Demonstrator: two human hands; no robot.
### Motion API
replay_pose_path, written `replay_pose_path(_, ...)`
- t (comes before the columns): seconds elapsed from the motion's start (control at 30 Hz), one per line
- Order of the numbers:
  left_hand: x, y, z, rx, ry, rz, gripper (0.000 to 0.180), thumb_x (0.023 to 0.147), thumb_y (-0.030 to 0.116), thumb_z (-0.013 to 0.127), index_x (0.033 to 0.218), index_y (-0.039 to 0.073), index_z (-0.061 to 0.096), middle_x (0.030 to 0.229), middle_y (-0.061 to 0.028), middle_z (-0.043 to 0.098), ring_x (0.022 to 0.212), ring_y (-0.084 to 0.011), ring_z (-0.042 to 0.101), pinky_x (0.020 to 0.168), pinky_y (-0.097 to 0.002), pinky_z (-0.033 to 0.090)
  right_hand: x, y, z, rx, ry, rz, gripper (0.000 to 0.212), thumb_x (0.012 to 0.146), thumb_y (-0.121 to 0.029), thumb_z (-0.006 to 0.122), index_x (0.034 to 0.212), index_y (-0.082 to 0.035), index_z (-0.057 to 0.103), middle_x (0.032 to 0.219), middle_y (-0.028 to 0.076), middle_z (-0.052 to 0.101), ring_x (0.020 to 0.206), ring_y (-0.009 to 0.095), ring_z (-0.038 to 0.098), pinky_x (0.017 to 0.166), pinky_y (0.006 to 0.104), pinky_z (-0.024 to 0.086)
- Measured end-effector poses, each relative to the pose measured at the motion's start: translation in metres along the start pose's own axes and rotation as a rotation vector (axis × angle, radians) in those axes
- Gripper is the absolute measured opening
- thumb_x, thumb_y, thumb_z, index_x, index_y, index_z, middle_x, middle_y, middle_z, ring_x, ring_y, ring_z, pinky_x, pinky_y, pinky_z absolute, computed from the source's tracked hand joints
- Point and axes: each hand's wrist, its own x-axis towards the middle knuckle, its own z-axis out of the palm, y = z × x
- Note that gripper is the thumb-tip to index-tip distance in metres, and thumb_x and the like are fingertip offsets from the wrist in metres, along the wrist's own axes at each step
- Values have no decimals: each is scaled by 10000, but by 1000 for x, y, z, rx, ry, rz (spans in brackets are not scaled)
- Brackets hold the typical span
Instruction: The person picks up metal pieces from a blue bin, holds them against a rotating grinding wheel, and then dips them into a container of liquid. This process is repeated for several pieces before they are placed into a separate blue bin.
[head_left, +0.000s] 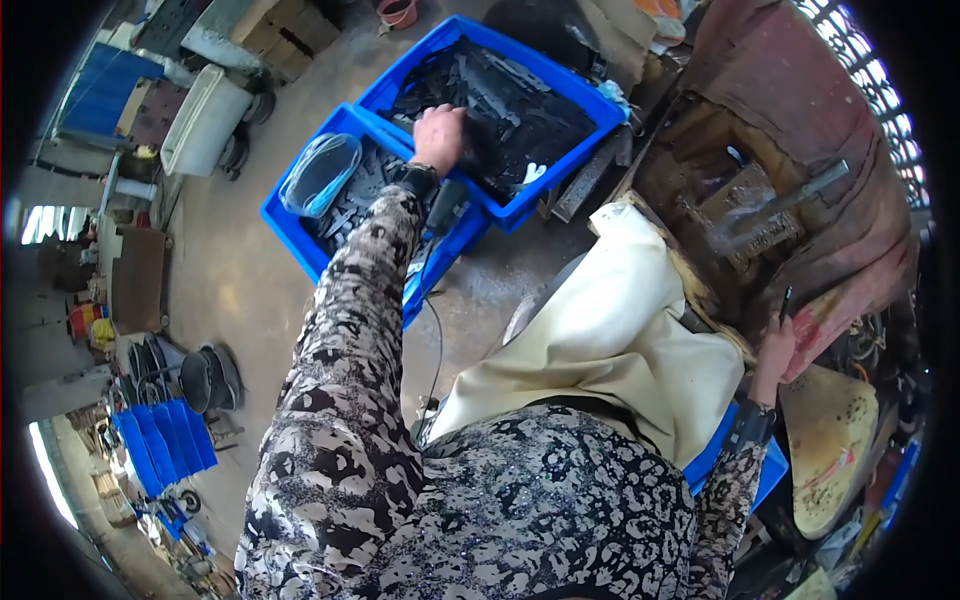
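My left hand [438, 138] reaches out over the near side of the far blue crate [455, 24], which holds a heap of flat dark pieces [490, 85]. Its fingers are curled, and whatever they grip is hidden beneath them. On the right, my right hand [774, 352] is closed around a thin dark rod [787, 302] that points upward. Close to that hand hangs a reddish-brown cloth [830, 300]. Beyond it a metal block [750, 210] with a bar [815, 190] sits on the draped bench.
A near blue crate [285, 230] holds more dark pieces and a coil of pale strapping [320, 175]. A cream apron [580, 330] covers my lap. A thin black cable [440, 345] hangs beside my left arm. A stained pale board [830, 440] lies at right. Blue bins [165, 445] stand far left.
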Motion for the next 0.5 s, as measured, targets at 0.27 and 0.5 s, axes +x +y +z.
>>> replay_pose_path(0.27,33,-56,76,309,-241,405,263,846,150,518,1058,91,661,1245,-124,580,1171,-315,543,910,-447,475,-5,20,26,-719,415,-449,134,885,-186,517,803,-108,587,668,80,606,573,249,600,502,397,464)
replay_pose_path(0.5,50,-46,75,530,-376,437,269,858,218,490,1009,100,679,1138,-126,636,1159,-326,536,883,-470,441,-34,-46,-15,-264,269,54,200,914,-261,512,865,-78,577,719,172,642,699,382,645,633,515,498)
